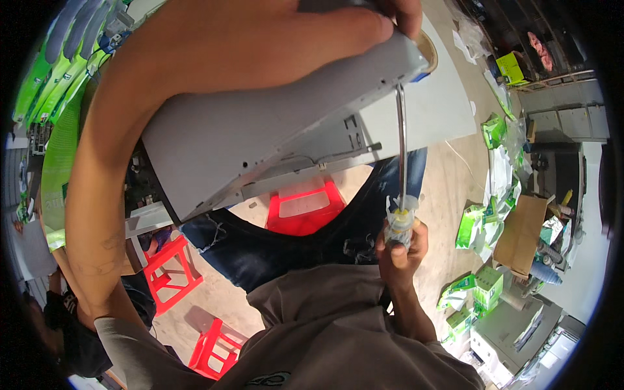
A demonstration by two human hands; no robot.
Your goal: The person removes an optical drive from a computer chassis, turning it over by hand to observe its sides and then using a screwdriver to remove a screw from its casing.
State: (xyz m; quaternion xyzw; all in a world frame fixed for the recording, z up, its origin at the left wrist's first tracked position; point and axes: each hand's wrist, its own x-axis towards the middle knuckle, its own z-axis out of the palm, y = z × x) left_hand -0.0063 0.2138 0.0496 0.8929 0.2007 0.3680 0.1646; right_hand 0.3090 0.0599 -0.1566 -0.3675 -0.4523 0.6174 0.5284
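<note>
A grey metal case (260,123), like that of a desktop computer, is tilted over my lap, with its near side gaping onto a metal inner part (325,143). My left forearm reaches across its top. At the far right corner, my left hand (351,32) is closed over the case's edge, its other fingers partly cut off by the picture's upper rim. My right hand (402,250) grips the clear handle of a screwdriver (402,143) from below. The long shaft points away from me, and its tip meets the case's edge near the right corner.
A white tabletop (448,110) lies under the case. Red plastic stools (305,208) stand on the floor below and at left. Another person (71,312) is at the left edge. Green and white packaging (497,182) and an open cardboard box (520,237) lie on the right.
</note>
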